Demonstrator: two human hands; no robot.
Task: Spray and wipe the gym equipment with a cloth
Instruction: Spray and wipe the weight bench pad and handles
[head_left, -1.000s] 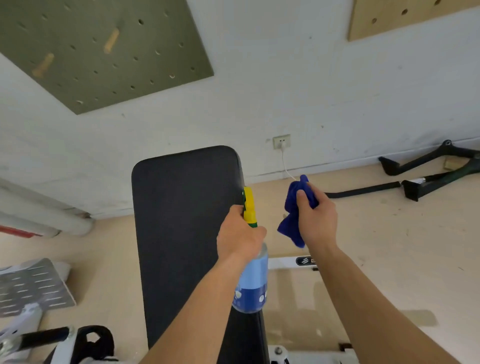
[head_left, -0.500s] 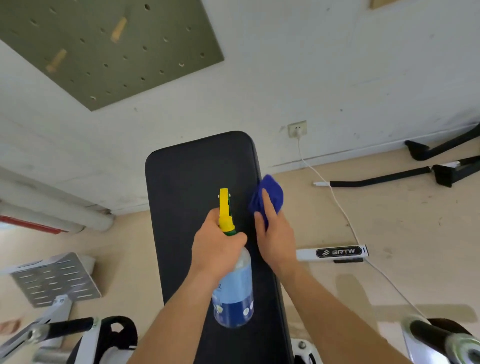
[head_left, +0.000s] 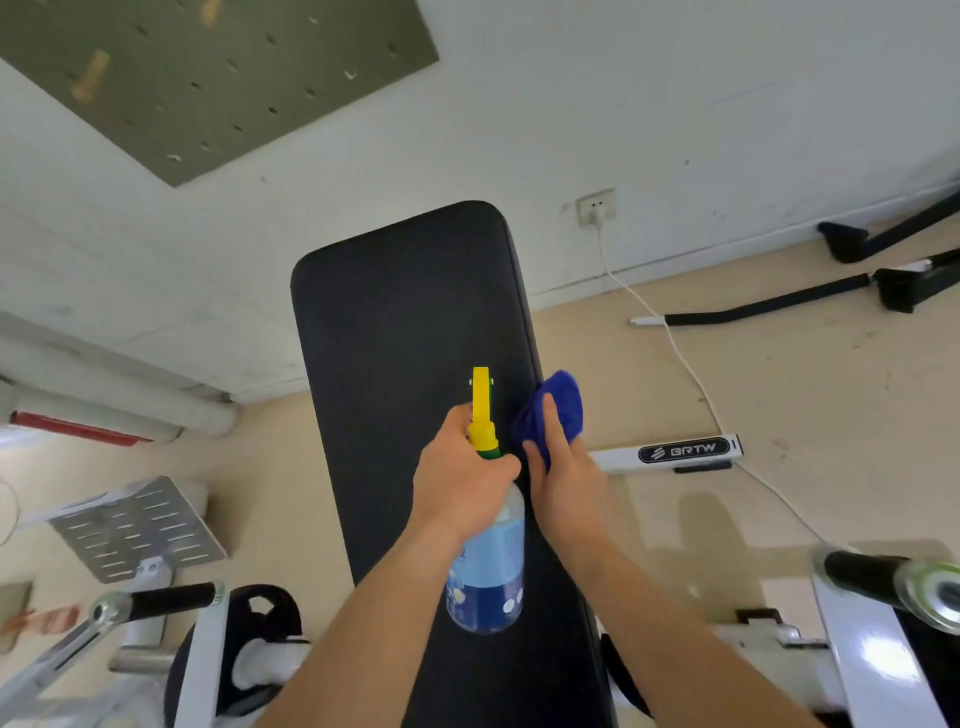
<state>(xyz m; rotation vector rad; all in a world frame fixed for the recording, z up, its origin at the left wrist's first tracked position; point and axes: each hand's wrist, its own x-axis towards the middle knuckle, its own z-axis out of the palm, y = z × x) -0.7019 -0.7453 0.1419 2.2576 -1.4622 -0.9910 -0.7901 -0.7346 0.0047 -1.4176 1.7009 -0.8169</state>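
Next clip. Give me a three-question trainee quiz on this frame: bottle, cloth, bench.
1. True or false: the left hand holds the spray bottle.
2. Where is the blue cloth? A) on the floor B) under the right hand at the right edge of the black bench pad C) draped over the bottle
3. Fill in: the bottle's nozzle is coloured ____.

Key: 1 true; 2 B; 3 yellow.
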